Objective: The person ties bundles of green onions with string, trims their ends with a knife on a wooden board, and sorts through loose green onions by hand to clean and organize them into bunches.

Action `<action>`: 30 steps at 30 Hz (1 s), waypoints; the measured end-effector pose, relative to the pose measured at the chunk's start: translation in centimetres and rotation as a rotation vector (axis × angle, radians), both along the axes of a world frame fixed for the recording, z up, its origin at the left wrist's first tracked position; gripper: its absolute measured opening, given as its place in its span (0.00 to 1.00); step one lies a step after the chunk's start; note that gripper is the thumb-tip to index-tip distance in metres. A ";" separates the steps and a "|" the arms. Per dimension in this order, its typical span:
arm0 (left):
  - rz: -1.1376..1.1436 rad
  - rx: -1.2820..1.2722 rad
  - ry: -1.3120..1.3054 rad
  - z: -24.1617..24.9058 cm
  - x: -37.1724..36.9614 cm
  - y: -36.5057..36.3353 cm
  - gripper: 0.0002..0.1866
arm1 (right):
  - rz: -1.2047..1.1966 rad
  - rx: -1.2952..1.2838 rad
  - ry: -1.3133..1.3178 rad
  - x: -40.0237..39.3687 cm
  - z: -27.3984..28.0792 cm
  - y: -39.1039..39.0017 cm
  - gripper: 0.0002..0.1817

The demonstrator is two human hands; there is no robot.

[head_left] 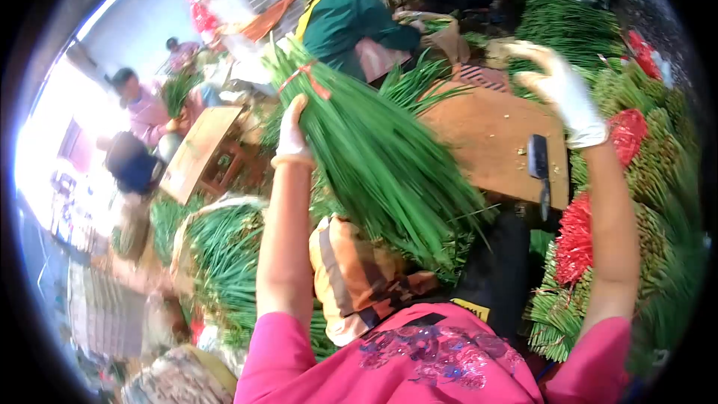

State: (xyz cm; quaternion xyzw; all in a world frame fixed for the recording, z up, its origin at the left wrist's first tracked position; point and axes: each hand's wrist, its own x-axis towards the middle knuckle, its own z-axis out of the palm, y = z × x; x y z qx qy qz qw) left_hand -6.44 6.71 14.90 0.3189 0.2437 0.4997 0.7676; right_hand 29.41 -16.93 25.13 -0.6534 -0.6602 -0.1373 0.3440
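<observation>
My left hand (293, 126), in a white glove, grips a large bundle of garlic chives (374, 146) near its pale stem end. A red tie (305, 81) circles the bundle just above my thumb; my other left fingers are hidden behind it. The long green leaves slant down to the right, over my lap. My right hand (557, 90), also gloved, is raised to the right with fingers apart and nothing in it. Below and left of it is a wooden board (486, 131) with loose chives at its far left edge and a dark flat tool (537, 157) on its right side.
Tied green bundles (651, 157) are stacked along the right, with red plastic ties (574, 239) among them. A basket of loose greens (228, 243) stands to my left. A co-worker in a green jacket (348, 26) sits ahead; other people sit by a small wooden table (198, 150).
</observation>
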 end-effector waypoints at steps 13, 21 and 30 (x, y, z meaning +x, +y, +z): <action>-0.237 0.758 0.298 10.0 6.9 -10.8 0.39 | 0.691 0.220 1.466 -17.4 -8.2 1.1 0.48; -0.500 0.854 0.495 4.7 12.5 -14.9 0.30 | 0.671 0.650 1.452 -9.0 1.7 -5.7 0.40; -0.958 0.501 0.677 -13.5 13.4 -16.1 0.13 | 0.035 0.804 0.642 2.0 16.2 -21.1 0.34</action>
